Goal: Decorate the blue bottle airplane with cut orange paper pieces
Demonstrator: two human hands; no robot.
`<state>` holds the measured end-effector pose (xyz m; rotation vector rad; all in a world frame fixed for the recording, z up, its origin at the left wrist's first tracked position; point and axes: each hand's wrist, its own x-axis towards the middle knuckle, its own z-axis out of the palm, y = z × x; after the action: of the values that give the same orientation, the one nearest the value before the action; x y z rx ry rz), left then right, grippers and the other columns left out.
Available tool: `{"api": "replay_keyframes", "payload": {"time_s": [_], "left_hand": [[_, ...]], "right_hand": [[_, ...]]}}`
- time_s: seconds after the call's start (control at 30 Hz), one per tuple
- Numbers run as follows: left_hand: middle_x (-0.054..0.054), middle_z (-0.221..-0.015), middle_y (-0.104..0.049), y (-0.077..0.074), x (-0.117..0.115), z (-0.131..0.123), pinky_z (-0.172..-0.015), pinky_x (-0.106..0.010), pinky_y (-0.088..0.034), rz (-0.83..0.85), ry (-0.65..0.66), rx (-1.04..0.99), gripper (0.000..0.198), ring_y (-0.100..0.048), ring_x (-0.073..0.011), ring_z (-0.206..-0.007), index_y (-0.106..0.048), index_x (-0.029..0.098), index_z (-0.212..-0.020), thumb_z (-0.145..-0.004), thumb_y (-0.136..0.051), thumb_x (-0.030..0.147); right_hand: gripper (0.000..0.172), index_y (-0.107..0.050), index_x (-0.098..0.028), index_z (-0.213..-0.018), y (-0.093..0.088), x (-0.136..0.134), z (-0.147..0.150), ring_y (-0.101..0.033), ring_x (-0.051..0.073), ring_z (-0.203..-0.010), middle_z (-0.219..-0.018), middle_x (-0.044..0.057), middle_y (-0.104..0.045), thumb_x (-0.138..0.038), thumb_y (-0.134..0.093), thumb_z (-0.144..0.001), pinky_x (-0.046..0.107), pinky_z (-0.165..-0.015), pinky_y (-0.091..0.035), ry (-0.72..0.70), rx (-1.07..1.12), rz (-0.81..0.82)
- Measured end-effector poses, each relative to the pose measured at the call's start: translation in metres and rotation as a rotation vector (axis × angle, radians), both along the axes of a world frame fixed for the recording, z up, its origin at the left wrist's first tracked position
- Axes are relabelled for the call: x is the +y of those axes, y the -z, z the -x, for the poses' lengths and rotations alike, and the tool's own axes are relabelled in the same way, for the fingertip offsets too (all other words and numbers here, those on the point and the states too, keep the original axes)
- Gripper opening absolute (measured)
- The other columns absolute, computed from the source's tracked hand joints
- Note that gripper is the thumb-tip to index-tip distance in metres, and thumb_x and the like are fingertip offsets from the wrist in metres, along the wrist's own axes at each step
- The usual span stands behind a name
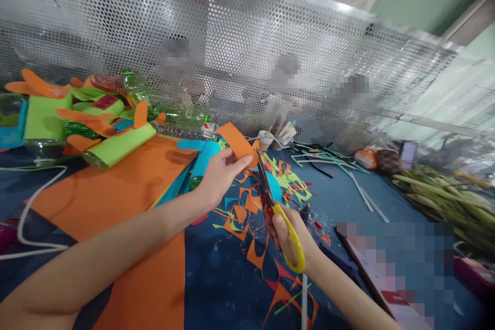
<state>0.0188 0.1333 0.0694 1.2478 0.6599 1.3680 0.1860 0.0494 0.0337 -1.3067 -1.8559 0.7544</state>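
Between the thumb and fingers of my left hand [223, 171] is an orange paper strip [235, 140], its free end pointing up and left. My right hand [288, 234] grips yellow-handled scissors [292, 240], whose blades meet the strip's right edge. Small scraps of orange paper [253, 203], mixed with green, blue and red bits, lie on the table below both hands. Just left of my left hand rests a bottle wrapped in blue paper [204, 160]. Large orange sheets [147, 289] spread under my left forearm.
Several bottles wrapped in green paper [121, 147] with orange pieces crowd the back left. A perforated metal screen [240, 26] stands behind the table, people blurred beyond it. Cups [265, 139] and thin straps [328, 157] sit at the back; long green stalks [444, 196] lie right.
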Motion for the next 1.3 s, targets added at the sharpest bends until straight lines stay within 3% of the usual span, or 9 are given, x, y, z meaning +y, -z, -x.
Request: {"api": "replay_keyframes", "payload": {"time_s": [0.5, 0.8, 1.07, 1.3], "left_hand": [[-0.005, -0.096, -0.067, -0.003, 0.002, 0.003, -0.074, -0.028, -0.046, -0.094, -0.002, -0.011, 0.022, -0.061, -0.0163, -0.085, -0.062, 0.017, -0.095, -0.076, -0.064, 0.028], [-0.006, -0.096, -0.068, -0.003, 0.010, 0.007, -0.077, -0.029, -0.047, -0.136, -0.030, 0.018, 0.024, -0.062, -0.0157, -0.082, -0.063, 0.017, -0.097, -0.080, -0.058, 0.033], [-0.008, -0.100, -0.067, 0.002, 0.013, 0.007, -0.081, -0.030, -0.048, -0.190, -0.077, 0.145, 0.026, -0.062, -0.0183, -0.089, -0.063, 0.014, -0.100, -0.080, -0.059, 0.030], [-0.008, -0.102, -0.065, 0.002, 0.006, 0.006, -0.081, -0.030, -0.048, -0.272, -0.053, 0.159, 0.026, -0.061, -0.0182, -0.089, -0.062, 0.016, -0.104, -0.082, -0.056, 0.029]], "right_hand": [[0.046, -0.037, -0.021, -0.063, 0.001, -0.001, 0.001, -0.032, 0.008, -0.038, -0.046, -0.006, -0.035, -0.062, -0.033, -0.085, 0.021, -0.033, -0.025, 0.044, -0.010, -0.002], [0.044, -0.036, -0.022, -0.063, -0.003, 0.001, 0.001, -0.032, 0.008, -0.038, -0.045, -0.007, -0.034, -0.060, -0.036, -0.085, 0.021, -0.034, -0.025, 0.027, -0.065, -0.031], [0.043, -0.050, -0.019, -0.075, -0.007, 0.002, 0.000, -0.054, 0.018, -0.056, -0.066, 0.006, -0.059, -0.052, -0.026, -0.091, 0.031, -0.055, -0.043, -0.124, -0.176, -0.137], [0.044, -0.049, -0.020, -0.077, -0.006, 0.003, -0.001, -0.054, 0.019, -0.057, -0.068, 0.008, -0.060, -0.052, -0.023, -0.092, 0.033, -0.054, -0.041, -0.120, -0.172, -0.135]]}}
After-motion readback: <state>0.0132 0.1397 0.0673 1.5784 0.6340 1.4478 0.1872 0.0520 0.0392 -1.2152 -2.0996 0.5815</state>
